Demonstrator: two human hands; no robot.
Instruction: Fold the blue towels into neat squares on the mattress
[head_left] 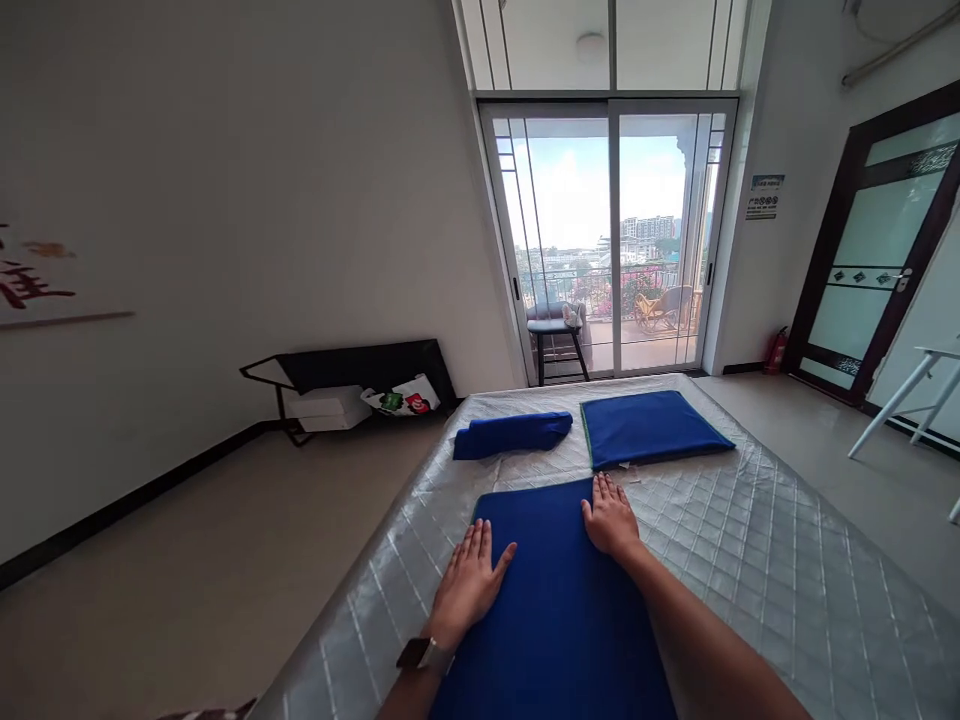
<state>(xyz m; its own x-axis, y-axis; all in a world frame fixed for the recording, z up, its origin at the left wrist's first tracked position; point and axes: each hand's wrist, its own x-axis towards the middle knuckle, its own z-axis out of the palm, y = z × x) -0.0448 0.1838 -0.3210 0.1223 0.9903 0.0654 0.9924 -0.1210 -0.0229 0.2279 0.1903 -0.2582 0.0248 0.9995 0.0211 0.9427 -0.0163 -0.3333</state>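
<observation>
A blue cloth (559, 610) with a green edge lies flat and long on the quilted silver mattress (720, 530). My left hand (471, 580) rests palm down along its left edge, fingers stretched out. Near the far right corner of the cloth, my right hand (611, 515) also lies flat with its fingers extended. Beyond them, a folded blue cloth (652, 428) with green edging lies at the far right of the mattress. To its left sits a rolled or narrowly folded blue cloth (514, 434). The near end of the long cloth runs out of view.
Left of the mattress, a low black rack (367, 365) holds white boxes and a printed bag. A black stool (556, 345) stands by the sliding glass door (613, 240). On the right are a fire extinguisher (777, 352), a dark-framed door (874, 260) and a white-legged stand (900, 405).
</observation>
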